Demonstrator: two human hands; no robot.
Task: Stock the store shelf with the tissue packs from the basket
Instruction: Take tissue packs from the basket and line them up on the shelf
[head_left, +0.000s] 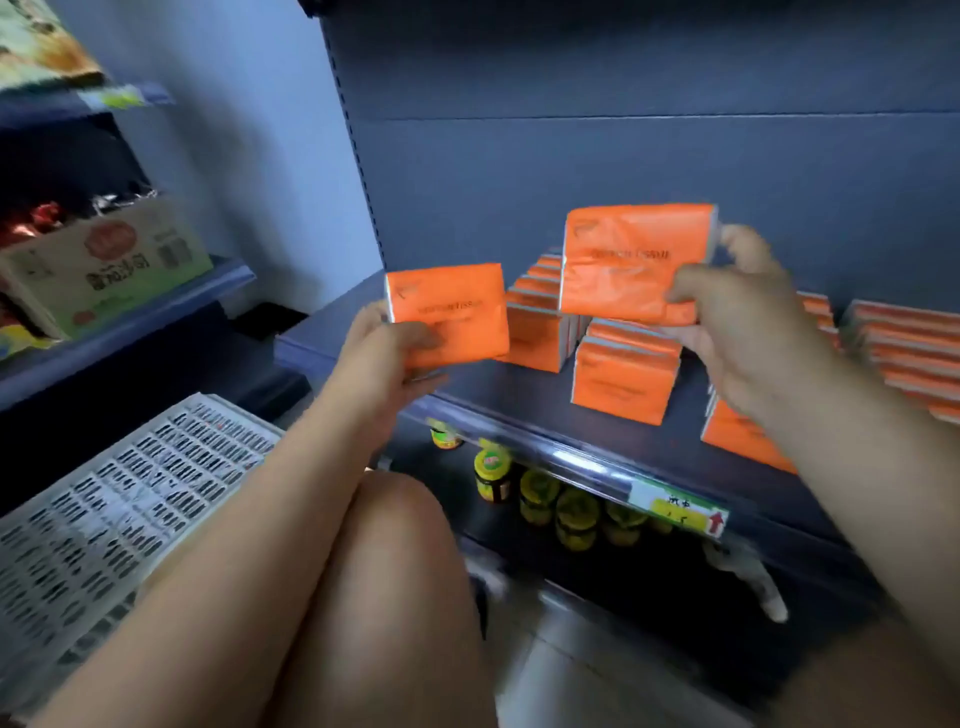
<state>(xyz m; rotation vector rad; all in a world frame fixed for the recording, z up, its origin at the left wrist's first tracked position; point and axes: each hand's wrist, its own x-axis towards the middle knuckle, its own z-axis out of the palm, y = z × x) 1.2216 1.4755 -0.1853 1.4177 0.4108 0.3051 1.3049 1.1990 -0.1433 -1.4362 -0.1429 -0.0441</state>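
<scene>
Above the dark shelf, one orange tissue pack is held over the rows of stocked packs by the right hand, with the arm stretched forward, the thumb curled on the pack's front and the fingers round its right end. A second pack hangs lower and to the left, near the shelf's front edge, and the left hand pinches its bottom corner with the thumb across the face and the forearm raised. The white basket lies at lower left, and yellow-lidded jars stand on the level beneath.
</scene>
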